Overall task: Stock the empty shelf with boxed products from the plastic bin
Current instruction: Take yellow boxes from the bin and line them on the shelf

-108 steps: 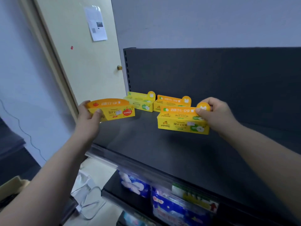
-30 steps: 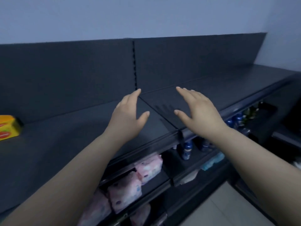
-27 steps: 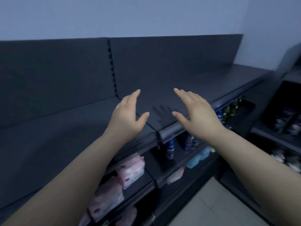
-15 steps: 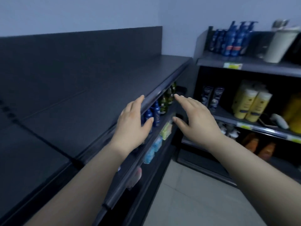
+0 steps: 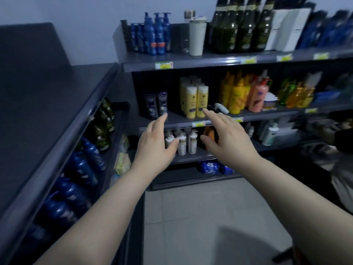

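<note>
The long dark shelf (image 5: 44, 104) on the left takes up the biggest part of the view. Its top surface is bare and runs away toward the corner of the room, with a dark back panel behind it. Under its front edge, on the lower levels, lie blue bottles (image 5: 80, 169), and further back some dark green ones.

Straight ahead stands a stocked rack (image 5: 210, 62) at a right angle to that shelf. Pale floor tiles (image 5: 200, 207) fill the space in front of it.

Both bare forearms reach forward from the bottom of the view, side by side. The left hand (image 5: 152, 150) and the right hand (image 5: 229, 146) are stretched out in the air with straight fingers and the thumbs held away from them. The palms are turned partly toward each other and neither hand grips anything. They are near each other but apart, and in the view they overlap the middle levels of the rack.

On the rack's top level stand tall dark green bottles (image 5: 238, 29), blue pump bottles (image 5: 156, 35) and a white tumbler (image 5: 197, 38). The level below holds pale yellow bottles (image 5: 196, 100), orange-yellow bottles (image 5: 233, 94) and a pink bottle (image 5: 257, 96) — all upright. Small white bottles (image 5: 188, 142) stand one level lower, between the two hands in the view. Price labels (image 5: 163, 65) sit on the front rims.
</note>
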